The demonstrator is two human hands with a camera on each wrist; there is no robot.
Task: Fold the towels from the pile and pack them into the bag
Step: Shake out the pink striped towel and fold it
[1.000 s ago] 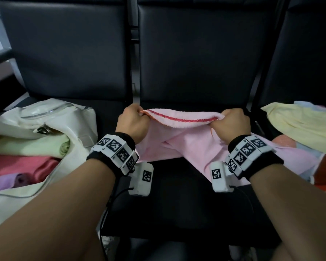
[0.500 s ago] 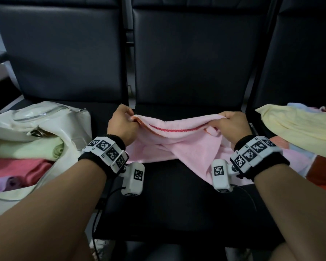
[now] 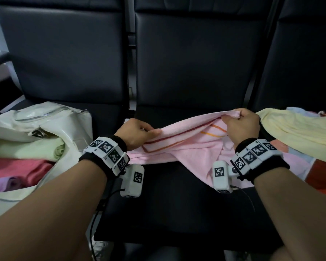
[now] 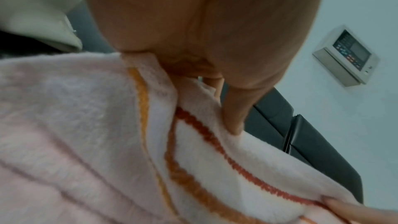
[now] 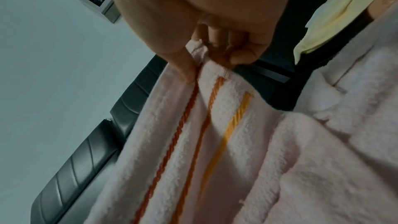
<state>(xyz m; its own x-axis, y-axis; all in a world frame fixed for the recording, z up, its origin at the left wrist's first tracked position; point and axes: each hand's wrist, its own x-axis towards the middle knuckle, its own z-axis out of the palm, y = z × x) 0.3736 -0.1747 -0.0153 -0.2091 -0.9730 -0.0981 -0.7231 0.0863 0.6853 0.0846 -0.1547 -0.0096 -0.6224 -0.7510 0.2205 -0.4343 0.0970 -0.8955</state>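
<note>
A pink towel (image 3: 188, 147) with red, orange and yellow stripes hangs stretched over the middle black seat. My left hand (image 3: 137, 133) pinches its left corner, thumb on top; the left wrist view shows the thumb (image 4: 234, 108) pressed on the striped edge of the pink towel (image 4: 86, 142). My right hand (image 3: 242, 124) grips the other corner, held a little higher; in the right wrist view, fingers (image 5: 237, 47) curl round the hem of the pink towel (image 5: 237, 151). A cream bag (image 3: 51, 125) lies open on the left seat, with folded green, red and purple towels inside.
The towel pile (image 3: 299, 132) sits on the right seat, a yellow towel on top, touching my right hand. Black seat backs (image 3: 192, 59) rise just behind. The front part of the middle seat (image 3: 177, 213) is bare. A wall panel (image 4: 346, 57) shows behind.
My hands have drawn apart, pulling the towel's top edge out wider; the right hand rose and moved right toward the pile, the left stayed lower. More stripes now show.
</note>
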